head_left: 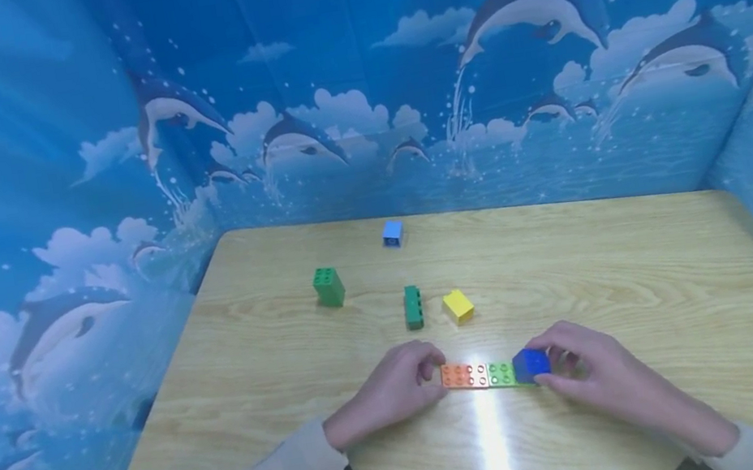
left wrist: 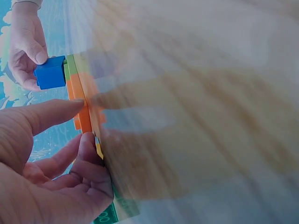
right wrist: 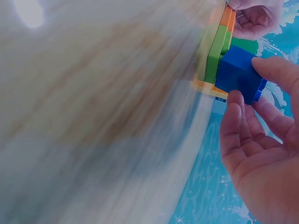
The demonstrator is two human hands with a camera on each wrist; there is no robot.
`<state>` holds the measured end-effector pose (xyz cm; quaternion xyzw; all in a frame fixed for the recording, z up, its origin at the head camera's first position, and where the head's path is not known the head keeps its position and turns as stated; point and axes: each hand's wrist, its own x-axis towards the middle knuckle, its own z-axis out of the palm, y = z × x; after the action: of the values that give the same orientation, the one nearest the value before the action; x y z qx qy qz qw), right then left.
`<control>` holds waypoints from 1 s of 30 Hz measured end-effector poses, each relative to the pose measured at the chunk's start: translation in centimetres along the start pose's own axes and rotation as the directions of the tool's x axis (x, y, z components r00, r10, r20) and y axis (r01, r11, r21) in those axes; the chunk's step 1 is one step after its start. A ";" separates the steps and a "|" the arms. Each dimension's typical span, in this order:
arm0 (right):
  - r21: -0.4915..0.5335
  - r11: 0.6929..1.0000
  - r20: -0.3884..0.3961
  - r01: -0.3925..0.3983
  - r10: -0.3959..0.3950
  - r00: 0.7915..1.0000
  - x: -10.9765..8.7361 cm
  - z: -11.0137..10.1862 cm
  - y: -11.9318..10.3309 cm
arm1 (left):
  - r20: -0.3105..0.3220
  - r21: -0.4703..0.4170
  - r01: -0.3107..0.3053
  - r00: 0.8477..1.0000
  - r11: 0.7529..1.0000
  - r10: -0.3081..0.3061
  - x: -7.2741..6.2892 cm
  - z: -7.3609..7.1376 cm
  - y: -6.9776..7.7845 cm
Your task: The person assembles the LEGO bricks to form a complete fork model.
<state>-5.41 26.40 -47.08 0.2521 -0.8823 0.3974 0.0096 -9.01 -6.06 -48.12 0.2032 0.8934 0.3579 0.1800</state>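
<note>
Thumb and fingertips of the left hand (head_left: 400, 386) pinch the left end of an orange brick (head_left: 464, 376), parted only by its body; the right hand (head_left: 593, 365) grips a dark blue brick (head_left: 532, 365) to the right of the orange brick, thumb and fingers spread just around it; a light green brick (head_left: 500, 374) meets the orange brick end to end on its right, the dark blue brick over its far end, though whether that one is pressed home cannot be told; beyond the orange brick lie a yellow brick (head_left: 458, 306) and, slightly left, a dark green brick (head_left: 413, 308); farther off, a tall green block (head_left: 329, 288) stands to its left; a light blue block (head_left: 393, 233) sits farthest behind it, near the edge of a wood-grain table (head_left: 611, 272).
</note>
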 end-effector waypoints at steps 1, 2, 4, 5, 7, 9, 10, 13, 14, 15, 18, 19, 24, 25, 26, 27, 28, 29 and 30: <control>-0.001 1.000 -0.001 0.008 -0.008 1.000 0.0 0.0 0.0 | -0.003 0.003 -0.005 1.000 1.000 0.005 0.0 0.0 0.0; 0.000 1.000 -0.002 0.016 -0.016 1.000 0.0 0.1 0.0 | -0.011 0.010 -0.010 1.000 1.000 0.010 0.1 0.0 -0.1; 0.004 0.999 -0.007 0.032 -0.032 0.999 0.0 0.1 0.0 | -0.028 0.029 -0.019 0.999 0.999 0.020 0.1 0.0 -0.1; 0.006 0.999 -0.009 0.035 -0.035 0.999 0.0 0.2 0.0 | -0.040 0.041 -0.022 0.999 0.999 0.023 0.1 -0.1 -0.1; 0.009 0.999 -0.014 0.041 -0.041 0.999 0.0 0.2 0.0 | -0.062 0.060 -0.024 0.998 0.998 0.028 0.0 -0.1 -0.1; 0.009 0.999 -0.014 0.035 -0.035 0.999 0.1 0.2 -0.1 | -0.074 0.065 -0.021 0.997 0.998 0.026 0.0 -0.2 -0.1; 0.009 1.000 -0.012 0.028 -0.028 1.000 0.1 0.2 -0.1 | -0.078 0.065 -0.019 0.997 0.998 0.025 0.0 -0.3 -0.1; 0.002 1.000 0.003 -0.016 0.016 1.000 0.3 0.1 -0.3 | -0.083 0.052 -0.013 0.996 0.999 0.017 0.1 -0.3 -0.3; -0.002 0.999 0.010 -0.034 0.034 0.999 0.3 0.0 -0.4 | -0.084 0.049 -0.010 0.996 0.999 0.014 0.1 -0.3 -0.3; -0.006 0.999 0.017 -0.047 0.047 0.999 0.3 -0.1 -0.5 | -0.084 0.045 -0.009 0.996 0.999 0.013 0.1 -0.3 -0.4; -0.020 0.997 0.034 -0.073 0.073 0.997 0.5 -0.2 -0.6 | -0.084 0.043 -0.013 0.996 0.999 0.017 0.2 -0.3 -0.5; -0.017 0.997 0.036 -0.075 0.076 0.996 0.5 -0.2 -0.6 | -0.082 0.046 -0.016 0.996 0.999 0.019 0.3 -0.3 -0.5; 0.024 0.997 0.023 -0.075 0.075 0.997 0.6 -0.1 -0.6 | -0.070 0.065 -0.016 0.997 0.998 0.020 0.5 -0.4 -0.4; 0.041 0.996 0.023 -0.080 0.080 0.997 0.6 -0.1 -0.6 | -0.068 0.065 -0.014 0.997 0.998 0.018 0.5 -0.4 -0.3; 0.051 0.995 0.023 -0.084 0.083 0.996 0.6 -0.1 -0.6 | -0.067 0.063 -0.011 0.998 0.998 0.015 0.5 -0.4 -0.3; 0.062 0.995 0.024 -0.084 0.083 0.996 0.6 -0.1 -0.6 | -0.068 0.061 -0.009 0.998 0.998 0.013 0.5 -0.4 -0.3; 0.071 0.994 0.029 -0.088 0.087 0.996 0.7 -0.1 -0.6 | -0.070 0.060 -0.006 0.998 0.998 0.010 0.5 -0.4 -0.3; 0.077 0.992 0.037 -0.101 0.098 0.994 0.8 -0.1 -0.7 | -0.070 0.060 -0.003 0.997 0.998 0.008 0.4 -0.4 -0.3; 0.080 0.990 0.049 -0.117 0.113 0.992 0.9 -0.1 -0.7 | -0.071 0.059 -0.001 0.997 0.998 0.005 0.4 -0.4 -0.3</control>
<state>-5.86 25.72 -46.31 0.2098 -0.8781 0.4279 -0.0432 -9.62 -6.29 -48.10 0.1969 0.9091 0.3389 0.1413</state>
